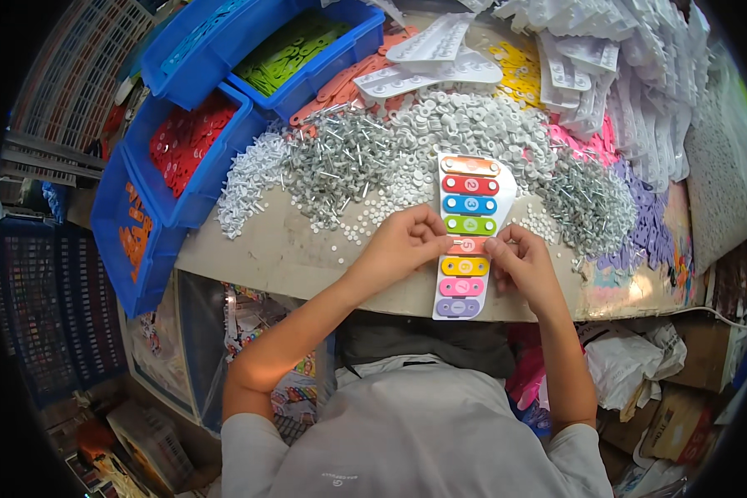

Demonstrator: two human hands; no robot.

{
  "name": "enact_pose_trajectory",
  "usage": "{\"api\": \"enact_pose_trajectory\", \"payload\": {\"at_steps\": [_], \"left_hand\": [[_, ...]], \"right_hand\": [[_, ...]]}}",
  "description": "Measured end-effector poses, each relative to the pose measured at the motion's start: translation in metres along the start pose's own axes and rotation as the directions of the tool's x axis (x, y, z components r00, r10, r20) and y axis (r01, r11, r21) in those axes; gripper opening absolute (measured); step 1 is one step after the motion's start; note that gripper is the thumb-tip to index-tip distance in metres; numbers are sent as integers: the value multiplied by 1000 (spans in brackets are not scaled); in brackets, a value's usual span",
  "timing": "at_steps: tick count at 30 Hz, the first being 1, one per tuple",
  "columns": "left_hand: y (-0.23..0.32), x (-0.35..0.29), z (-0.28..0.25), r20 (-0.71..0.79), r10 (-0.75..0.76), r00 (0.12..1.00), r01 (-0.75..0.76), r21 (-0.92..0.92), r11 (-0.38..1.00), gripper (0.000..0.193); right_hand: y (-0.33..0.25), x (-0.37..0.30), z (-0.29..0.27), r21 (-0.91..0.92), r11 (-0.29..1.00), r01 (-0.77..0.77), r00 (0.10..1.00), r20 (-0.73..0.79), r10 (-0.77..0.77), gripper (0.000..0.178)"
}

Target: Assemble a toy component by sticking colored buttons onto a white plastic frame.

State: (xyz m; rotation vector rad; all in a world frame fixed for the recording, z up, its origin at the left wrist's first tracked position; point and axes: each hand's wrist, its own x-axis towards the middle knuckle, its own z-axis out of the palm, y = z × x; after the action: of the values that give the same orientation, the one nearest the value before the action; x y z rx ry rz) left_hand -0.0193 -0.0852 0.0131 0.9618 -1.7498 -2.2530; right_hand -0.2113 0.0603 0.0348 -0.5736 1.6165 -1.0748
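Note:
A toy xylophone (506, 178) with a white plastic base and coloured bars lies on the table in front of me. White caps sit at the ends of its upper bars; the lower bars show bare holes. My left hand (408, 247) is closed, thumb and finger pinched at the left end of the salmon bar (470, 246), where a small pale pin shows at the fingertips. At that bar's right end rests the thumb of my right hand (516, 256), its other fingers curled beside the base. What those curled fingers hold, if anything, is hidden.
Heaps of metal pins (328, 162), white caps (473, 124) and more pins (593, 199) lie beyond the xylophone. Blue bins (265, 137) with coloured bars stand at the left. White bases (639, 100) are stacked far right, near purple bars (647, 224). The table's front edge (307, 292) is close.

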Motion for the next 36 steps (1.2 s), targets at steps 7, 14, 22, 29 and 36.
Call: {"api": "enact_pose_trajectory", "payload": {"at_steps": [7,14,22,29,36], "left_hand": [[7,-9,18,-54,565,823,-384,681,624,15],[13,-12,7,-58,116,992,-92,312,946,16],[-2,-2,4,22,58,998,-58,20,998,19],[2,5,2,-98,-9,995,45,371,927,56],[-20,30,9,117,235,965,-235,-11,972,73]], "right_hand": [[4,1,0,9,1000,17,1000,7,-17,27],[6,0,-2,-26,1000,10,1000,27,-9,30],[7,2,-2,-38,999,2,1000,30,-1,32],[2,3,2,-31,999,-35,998,56,37,34],[1,0,-3,-56,995,-81,996,40,83,35]]}}
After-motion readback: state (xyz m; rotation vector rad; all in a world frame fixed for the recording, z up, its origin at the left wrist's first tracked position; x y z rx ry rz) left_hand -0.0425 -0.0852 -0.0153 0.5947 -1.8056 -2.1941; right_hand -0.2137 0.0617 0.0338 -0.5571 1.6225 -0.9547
